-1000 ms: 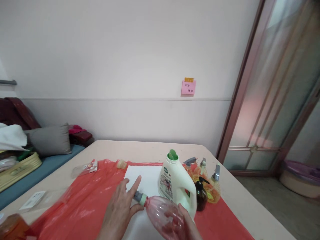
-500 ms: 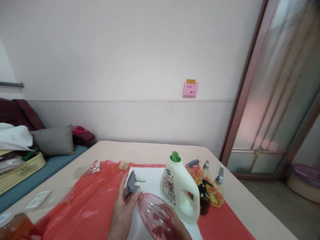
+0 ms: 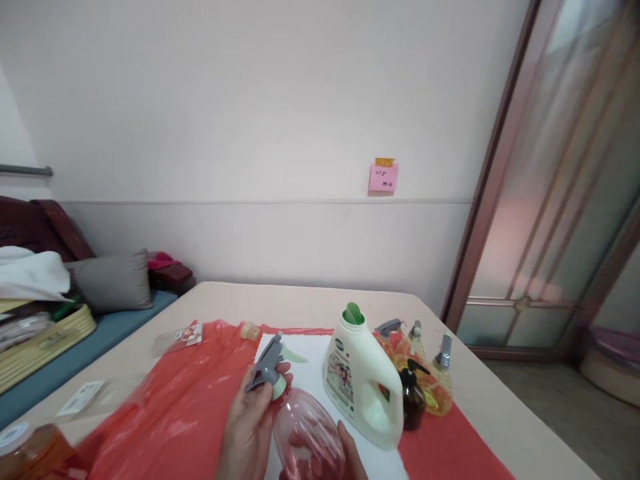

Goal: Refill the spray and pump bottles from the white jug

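Read apparent handwritten "458" on pink note [image 3: 383, 179]; could not decipher its lower line [image 3: 387, 184] or label [image 3: 340, 378] on white jug [image 3: 365, 367].

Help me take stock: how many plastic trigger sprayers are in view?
4: a grey-green head in the left hand; right of the cream plastic jug, from left, a grey head, a grey-green head, then a grey head. Others may be hidden.

Room over red sheet [image 3: 185, 393] left of hands [image 3: 250, 417]; white jug [image 3: 363, 377] obstructs forward-right.
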